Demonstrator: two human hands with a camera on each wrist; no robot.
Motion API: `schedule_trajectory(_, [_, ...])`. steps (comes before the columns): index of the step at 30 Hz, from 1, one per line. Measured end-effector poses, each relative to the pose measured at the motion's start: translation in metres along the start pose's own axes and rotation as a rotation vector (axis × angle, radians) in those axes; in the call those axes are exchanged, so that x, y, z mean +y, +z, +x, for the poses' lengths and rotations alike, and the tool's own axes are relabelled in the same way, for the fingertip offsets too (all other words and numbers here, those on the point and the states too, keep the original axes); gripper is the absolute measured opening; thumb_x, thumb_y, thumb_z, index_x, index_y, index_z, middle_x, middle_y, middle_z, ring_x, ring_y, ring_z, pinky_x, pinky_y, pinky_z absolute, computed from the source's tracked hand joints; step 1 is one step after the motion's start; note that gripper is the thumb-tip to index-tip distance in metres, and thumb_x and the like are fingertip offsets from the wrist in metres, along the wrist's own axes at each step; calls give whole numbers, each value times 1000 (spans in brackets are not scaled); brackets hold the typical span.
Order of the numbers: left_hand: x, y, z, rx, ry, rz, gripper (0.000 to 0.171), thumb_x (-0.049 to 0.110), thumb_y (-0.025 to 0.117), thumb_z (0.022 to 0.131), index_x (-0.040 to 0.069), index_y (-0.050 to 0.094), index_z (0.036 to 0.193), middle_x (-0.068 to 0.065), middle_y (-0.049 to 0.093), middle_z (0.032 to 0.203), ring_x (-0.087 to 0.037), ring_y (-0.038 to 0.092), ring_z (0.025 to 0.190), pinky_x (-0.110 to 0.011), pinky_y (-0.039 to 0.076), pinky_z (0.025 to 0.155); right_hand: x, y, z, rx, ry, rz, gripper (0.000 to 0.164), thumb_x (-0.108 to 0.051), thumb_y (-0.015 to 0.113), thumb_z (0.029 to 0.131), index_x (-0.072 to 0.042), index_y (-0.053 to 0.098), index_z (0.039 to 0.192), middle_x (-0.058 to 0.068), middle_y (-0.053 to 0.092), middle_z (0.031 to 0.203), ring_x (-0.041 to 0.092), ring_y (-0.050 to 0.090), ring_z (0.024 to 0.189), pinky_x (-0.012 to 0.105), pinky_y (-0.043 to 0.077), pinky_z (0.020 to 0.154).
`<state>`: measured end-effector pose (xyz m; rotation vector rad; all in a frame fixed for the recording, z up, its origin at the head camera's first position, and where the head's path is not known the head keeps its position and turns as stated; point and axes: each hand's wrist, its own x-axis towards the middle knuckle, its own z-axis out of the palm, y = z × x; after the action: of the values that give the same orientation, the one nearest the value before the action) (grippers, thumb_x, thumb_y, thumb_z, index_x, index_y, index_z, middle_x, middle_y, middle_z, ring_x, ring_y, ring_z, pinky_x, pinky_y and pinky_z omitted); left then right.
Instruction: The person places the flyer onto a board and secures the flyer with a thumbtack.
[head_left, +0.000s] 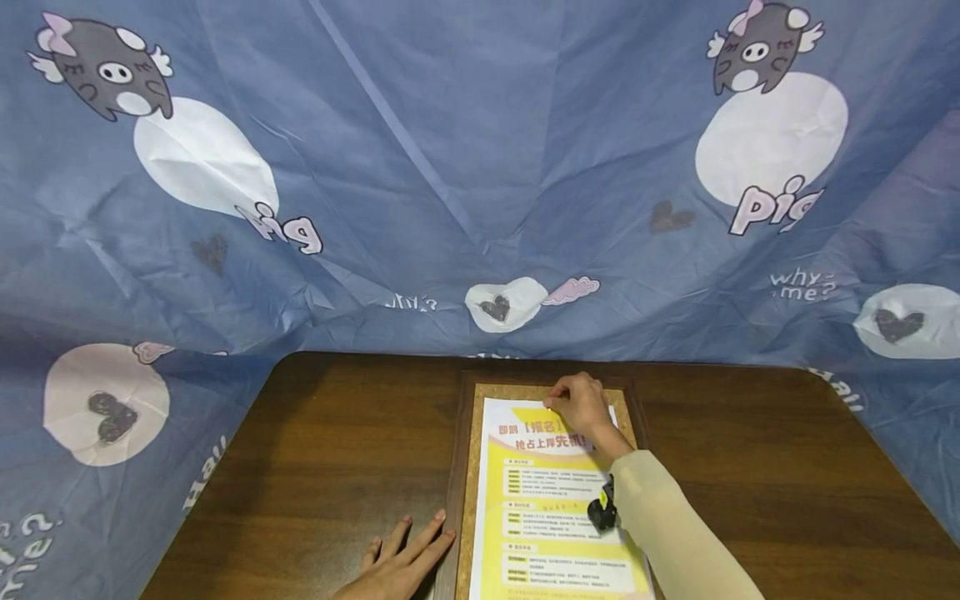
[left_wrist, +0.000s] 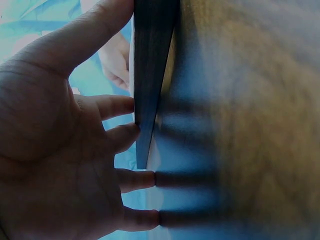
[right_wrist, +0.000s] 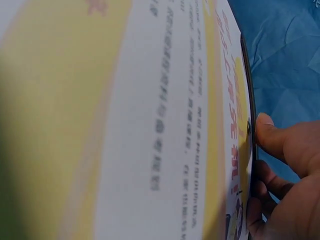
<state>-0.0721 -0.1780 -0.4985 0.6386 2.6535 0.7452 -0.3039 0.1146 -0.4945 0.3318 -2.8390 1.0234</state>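
Observation:
A yellow and white printed poster (head_left: 562, 533) lies on a cork board (head_left: 513, 390) with a dark wooden frame (head_left: 452, 508). At the poster's top edge my right hand (head_left: 583, 408) curls its thumb and forefinger together, pinching a tiny pale thing like a push pin (head_left: 550, 408). In the right wrist view, that hand (right_wrist: 295, 170) sits at the board's far edge, its fingertips partly hidden. My left hand (head_left: 401, 562) is spread on the left side, fingertips against the frame. Its fingers look straight in the left wrist view, touching the frame (left_wrist: 150, 75) and tabletop.
The board lies on a brown wooden table (head_left: 360, 433). Behind and around the table hangs a blue cloth (head_left: 420, 167) printed with pigs and hearts. A dark strap with a small device (head_left: 602, 510) is at the right wrist, over the poster.

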Motion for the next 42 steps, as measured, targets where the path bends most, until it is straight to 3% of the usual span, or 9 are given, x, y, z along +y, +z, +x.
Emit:
schedule_trajectory(10, [1, 0, 0, -6, -6, -7, 87, 67, 57, 89, 14, 36, 154, -10, 22, 162, -56, 26, 136, -84, 22, 88, -1, -6, 0, -27, 18, 37, 14, -17, 72, 92, -6, 73, 84, 8, 64, 90, 26, 56, 85, 44, 46, 77])
schedule_trajectory(22, [2, 1, 1, 2, -18, -10, 86, 67, 57, 89, 15, 36, 154, -9, 22, 162, -55, 27, 136, -84, 22, 89, -8, -13, 0, -25, 60, 59, 16, -20, 70, 94, -5, 72, 89, 12, 59, 100, 28, 53, 94, 44, 43, 85])
schedule_trajectory(31, [2, 2, 1, -6, -29, -6, 85, 66, 56, 89, 16, 37, 154, -7, 23, 162, -55, 28, 136, -83, 23, 90, -5, -22, -6, -9, 26, 98, 16, -18, 71, 93, -4, 71, 87, 11, 60, 96, 28, 54, 94, 44, 44, 86])
schedule_trajectory(42, [0, 2, 3, -13, -17, 11, 86, 67, 56, 89, 16, 35, 155, -8, 23, 162, -55, 28, 136, -83, 23, 89, 1, -37, -14, 13, 19, 45, 16, -21, 71, 92, -5, 73, 91, 14, 62, 102, 32, 57, 99, 48, 44, 89])
